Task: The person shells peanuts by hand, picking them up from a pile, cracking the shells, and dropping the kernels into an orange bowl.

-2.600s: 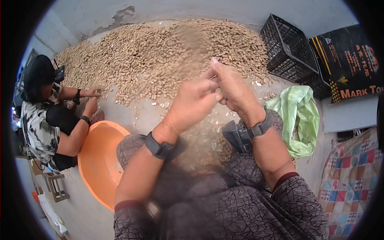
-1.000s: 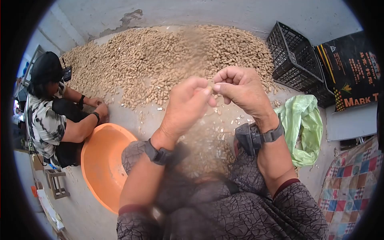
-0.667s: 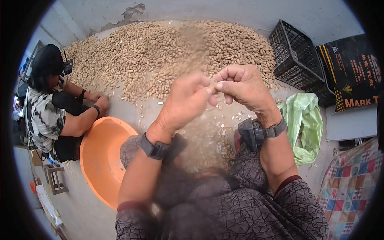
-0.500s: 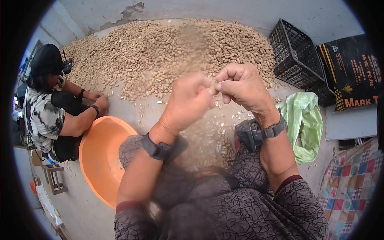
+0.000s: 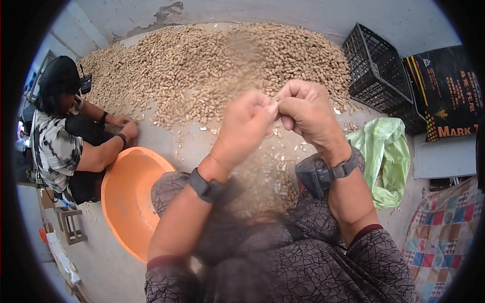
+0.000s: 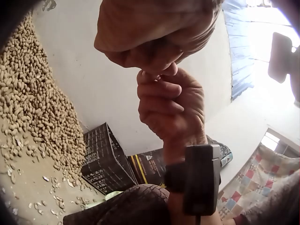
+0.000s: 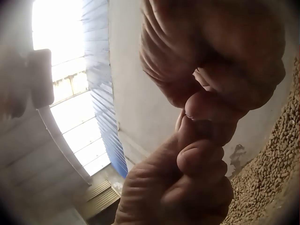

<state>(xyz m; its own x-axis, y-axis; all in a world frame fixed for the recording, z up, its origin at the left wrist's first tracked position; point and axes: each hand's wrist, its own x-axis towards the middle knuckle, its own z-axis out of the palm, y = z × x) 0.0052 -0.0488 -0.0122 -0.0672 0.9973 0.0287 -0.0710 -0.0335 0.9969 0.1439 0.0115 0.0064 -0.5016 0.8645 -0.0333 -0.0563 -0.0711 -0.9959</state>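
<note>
Both hands meet in front of the peanut heap (image 5: 197,65) in the head view, their fingertips touching. A small peanut (image 5: 275,101), mostly hidden by fingers, is pinched between them. The left hand (image 5: 241,126) holds it with curled fingers and thumb from the left. From the other side, the right hand (image 5: 312,117) grips it between thumb and bent forefinger. In the left wrist view the left hand (image 6: 159,28) is above and the right hand (image 6: 171,105) below. The right wrist view shows curled fingers of both hands pressed together. Shells and peanuts (image 5: 265,187) lie between the knees.
An orange basin (image 5: 126,202) stands by the left knee. Beyond it another person (image 5: 65,136) crouches at the heap. To the right are black crates (image 5: 379,76), a printed black sack (image 5: 444,96), a green plastic bag (image 5: 389,161) and a checked cloth (image 5: 439,232).
The hands were joined higher at first, came apart slightly around a peanut, and are now pressed closer together. The left hand has shifted a little right. The other person's hands have moved lower.
</note>
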